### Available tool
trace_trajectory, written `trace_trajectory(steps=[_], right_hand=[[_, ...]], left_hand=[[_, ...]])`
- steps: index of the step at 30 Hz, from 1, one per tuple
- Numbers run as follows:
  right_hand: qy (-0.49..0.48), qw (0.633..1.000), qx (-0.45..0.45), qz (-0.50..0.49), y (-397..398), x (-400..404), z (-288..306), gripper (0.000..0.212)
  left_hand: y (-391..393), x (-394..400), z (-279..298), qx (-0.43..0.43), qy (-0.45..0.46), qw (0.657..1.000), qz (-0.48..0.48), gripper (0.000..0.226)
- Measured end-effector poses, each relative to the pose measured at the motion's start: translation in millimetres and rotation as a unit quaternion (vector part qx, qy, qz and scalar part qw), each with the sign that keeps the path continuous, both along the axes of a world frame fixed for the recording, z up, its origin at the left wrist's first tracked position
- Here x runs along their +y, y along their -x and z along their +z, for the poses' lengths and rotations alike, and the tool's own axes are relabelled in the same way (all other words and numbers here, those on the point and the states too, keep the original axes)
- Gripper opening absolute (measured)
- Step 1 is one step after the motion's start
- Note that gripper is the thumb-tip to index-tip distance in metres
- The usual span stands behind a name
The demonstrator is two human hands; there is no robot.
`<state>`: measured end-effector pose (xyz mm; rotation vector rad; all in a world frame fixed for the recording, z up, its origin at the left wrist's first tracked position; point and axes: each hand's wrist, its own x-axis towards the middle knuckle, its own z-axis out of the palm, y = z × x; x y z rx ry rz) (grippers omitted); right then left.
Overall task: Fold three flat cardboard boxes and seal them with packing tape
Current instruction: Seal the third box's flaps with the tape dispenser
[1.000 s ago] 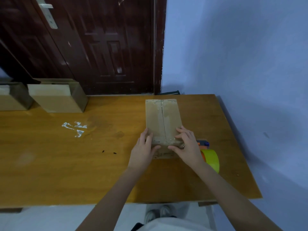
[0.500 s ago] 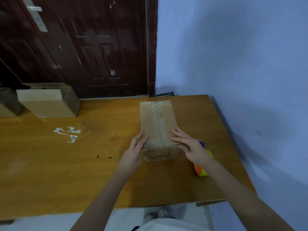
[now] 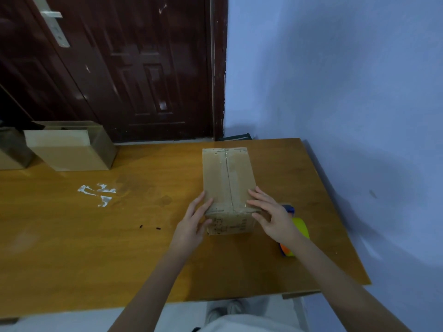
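Note:
A folded cardboard box (image 3: 227, 178) stands on the wooden table (image 3: 96, 248), its top flaps closed and clear tape running along the centre seam. My left hand (image 3: 193, 226) lies against the box's near left edge with straight fingers. My right hand (image 3: 271, 214) rests on the near right corner, fingers spread over the top. A yellow and orange tape dispenser (image 3: 298, 232) lies on the table just right of the box, partly hidden by my right wrist.
Two more cardboard boxes stand at the table's far left: one (image 3: 72, 147) near the door, another (image 3: 12, 152) cut off by the frame. White tape scraps (image 3: 98, 192) stick to the tabletop. A blue wall borders the table's right side.
The box's near end face has come more into view. My hands slid from the top seam outward to the box's near left and right edges. The camera view shifted slightly.

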<state>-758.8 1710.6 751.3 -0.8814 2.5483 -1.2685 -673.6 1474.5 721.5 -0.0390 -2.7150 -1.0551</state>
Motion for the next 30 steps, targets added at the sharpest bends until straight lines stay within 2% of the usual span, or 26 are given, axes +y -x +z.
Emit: trace_trajectory(steps=[4,5,7,10,11,14,15,16,19,23,28,30], right_hand=[[0.016,1.0,-0.005,-0.007,-1.8,-1.2,3.8,0.032],[0.018,1.0,-0.014,-0.009,0.4,-1.3,7.3,0.03],[0.008,0.999,-0.014,-0.027,11.3,-4.7,16.8,0.028],[-0.009,0.998,0.006,-0.066,40.4,-18.2,36.2,0.034],[-0.028,0.997,0.015,-0.067,52.5,-25.7,42.7,0.036],[-0.124,0.99,0.057,-0.038,91.0,-55.1,56.3,0.042],[-0.153,0.985,0.071,-0.026,102.8,-64.9,58.8,0.044],[-0.18,0.98,0.083,-0.015,113.9,-74.5,60.1,0.045],[-0.261,0.961,0.093,0.009,140.4,-98.0,59.2,0.051],[-0.344,0.937,0.062,0.005,156.8,-109.5,47.8,0.06],[-0.37,0.924,0.095,-0.005,158.8,-112.3,38.7,0.061],[-0.356,0.93,0.085,-0.011,161.2,-107.6,39.0,0.059]], left_hand=[[-1.9,7.2,15.3,-0.077,0.044,0.996,-0.003,0.091],[-3.4,10.8,19.2,-0.105,0.057,0.993,0.015,0.098],[-6.1,18.9,25.7,-0.128,0.032,0.985,0.108,0.096],[-11.2,33.5,42.0,-0.15,-0.096,0.957,0.229,0.08],[-11.8,39.5,47.1,-0.178,-0.169,0.94,0.238,0.077],[-10.0,59.8,65.4,-0.256,-0.39,0.85,0.245,0.065],[-7.9,66.7,69.7,-0.267,-0.429,0.829,0.241,0.06],[-5.0,73.5,73.6,-0.273,-0.445,0.821,0.232,0.059],[4.7,88.7,79.4,-0.268,-0.451,0.823,0.218,0.067],[17.0,95.6,81.7,-0.236,-0.476,0.811,0.245,0.071],[21.6,93.8,83.5,-0.223,-0.482,0.801,0.275,0.066],[21.4,92.8,84.5,-0.222,-0.481,0.802,0.274,0.064]])
